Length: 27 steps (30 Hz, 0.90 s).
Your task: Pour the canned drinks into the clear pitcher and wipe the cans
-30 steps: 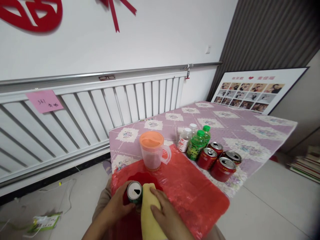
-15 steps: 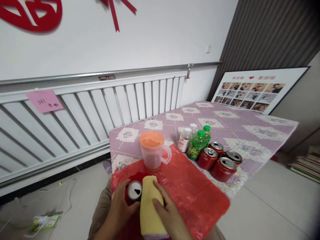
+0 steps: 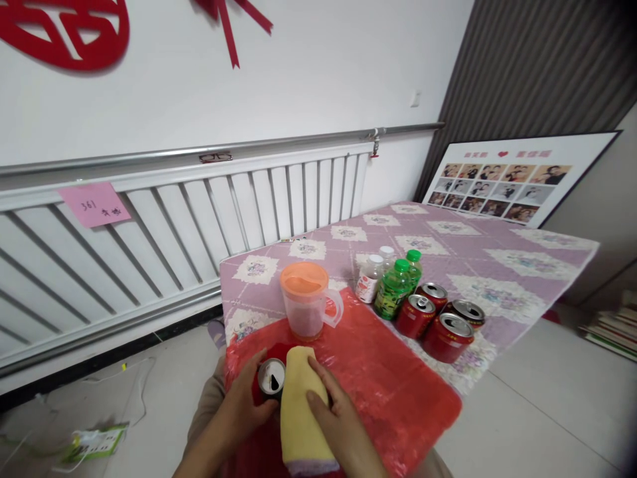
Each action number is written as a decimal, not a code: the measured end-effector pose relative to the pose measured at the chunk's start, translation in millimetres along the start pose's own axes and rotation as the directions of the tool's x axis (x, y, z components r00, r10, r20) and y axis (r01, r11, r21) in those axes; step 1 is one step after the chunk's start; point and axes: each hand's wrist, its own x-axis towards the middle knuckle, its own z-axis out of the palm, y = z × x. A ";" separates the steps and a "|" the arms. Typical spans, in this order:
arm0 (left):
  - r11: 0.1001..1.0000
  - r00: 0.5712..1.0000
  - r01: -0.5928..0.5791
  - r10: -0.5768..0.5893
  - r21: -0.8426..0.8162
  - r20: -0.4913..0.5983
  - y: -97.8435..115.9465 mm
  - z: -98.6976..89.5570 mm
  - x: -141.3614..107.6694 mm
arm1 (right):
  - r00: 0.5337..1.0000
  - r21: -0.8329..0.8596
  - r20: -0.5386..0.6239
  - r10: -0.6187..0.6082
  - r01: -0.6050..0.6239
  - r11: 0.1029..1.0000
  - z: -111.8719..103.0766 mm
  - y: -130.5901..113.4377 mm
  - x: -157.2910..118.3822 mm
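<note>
Near the front edge of the table, my left hand (image 3: 245,398) wraps round an opened drink can (image 3: 271,376), whose silver top faces up. My right hand (image 3: 334,417) grips a folded yellow cloth (image 3: 301,411) from its right side, fingers over its upper part. Cloth and can are side by side; whether they touch is hard to tell. Under both lies a red plastic sheet (image 3: 383,378). Just beyond the can stands a clear pitcher (image 3: 304,317) with an orange lid, its handle to the right.
Bottles with green caps (image 3: 392,292) and white caps (image 3: 369,279) stand right of the pitcher, beside several opened red cans (image 3: 448,338). A flowered tablecloth (image 3: 348,234) covers the table. Behind are a white radiator (image 3: 199,226) and a photo board (image 3: 497,179). A power strip (image 3: 97,441) lies on the floor.
The can in my left hand has turned slightly, its opening now pointing more toward me. My right hand keeps its grip on the cloth. The whole view has shifted a little.
</note>
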 end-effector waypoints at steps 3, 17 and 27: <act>0.998 0.997 0.051 -0.050 0.022 -0.055 7.9 1.3 -1.6 | 0.999 -0.146 0.027 -0.040 0.044 0.988 -0.9 1.8 -0.8; 0.997 0.996 -0.077 0.076 0.008 0.037 -4.9 -0.9 2.7 | 0.999 -0.103 0.022 -0.049 0.051 0.993 -2.0 8.7 3.3; 0.991 0.990 0.078 -0.065 0.106 -0.123 19.9 1.5 -1.1 | 0.998 -0.140 -0.005 -0.057 0.056 0.989 -12.2 5.6 -1.5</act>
